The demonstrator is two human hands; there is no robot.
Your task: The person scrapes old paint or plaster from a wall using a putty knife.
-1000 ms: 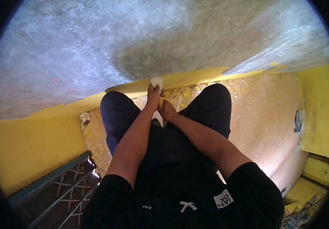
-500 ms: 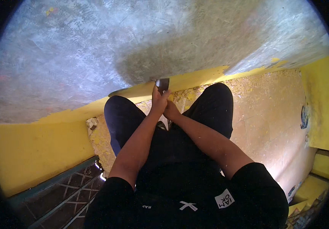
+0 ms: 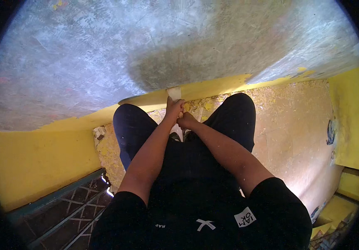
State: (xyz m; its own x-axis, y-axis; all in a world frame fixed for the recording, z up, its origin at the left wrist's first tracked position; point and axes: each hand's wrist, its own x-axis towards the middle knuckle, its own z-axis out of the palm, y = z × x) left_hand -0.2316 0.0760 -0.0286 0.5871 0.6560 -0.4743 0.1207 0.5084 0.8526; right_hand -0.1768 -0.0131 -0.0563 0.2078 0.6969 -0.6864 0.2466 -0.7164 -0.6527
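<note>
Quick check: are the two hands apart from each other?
No, the left hand and right hand are together between the knees, both gripping the flat-bladed scraper.

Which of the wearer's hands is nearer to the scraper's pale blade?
Left. The left hand is right behind the pale blade; the right hand is farther from it, below and to the right of the left hand in the picture.

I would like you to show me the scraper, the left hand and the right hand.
Scraper (image 3: 174, 93): head view, its flat pale blade.
Left hand (image 3: 173, 109): head view, middle of the hand.
Right hand (image 3: 187, 121): head view, middle of the hand.
</note>
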